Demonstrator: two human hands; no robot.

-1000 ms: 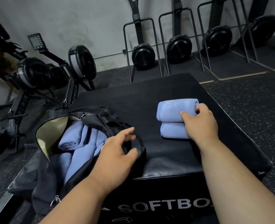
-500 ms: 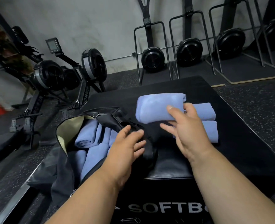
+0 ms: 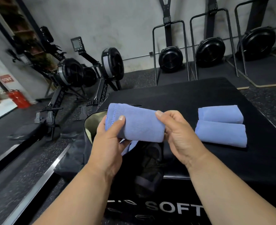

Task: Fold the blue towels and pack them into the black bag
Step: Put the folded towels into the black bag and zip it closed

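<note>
A folded blue towel (image 3: 138, 122) hangs in the air above the open black bag (image 3: 88, 127). My left hand (image 3: 108, 140) grips its left end, thumb on top. My right hand (image 3: 179, 133) grips its right end. The bag sits at the left edge of the black soft box (image 3: 199, 95), its pale lining showing; the towel and my hands hide most of its inside. Two more folded blue towels (image 3: 220, 114) (image 3: 221, 133) lie side by side on the box to the right of my hands.
Rowing machines (image 3: 72, 75) stand on the dark rubber floor to the left. Several black fan-wheel machines (image 3: 170, 59) line the back wall. A red extinguisher (image 3: 18, 99) stands far left. A metal floor strip (image 3: 36, 181) runs along the lower left.
My right hand lifted one folded towel off the stack and carried it left over the bag. My left hand left the bag's rim and took hold of the towel's other end.
</note>
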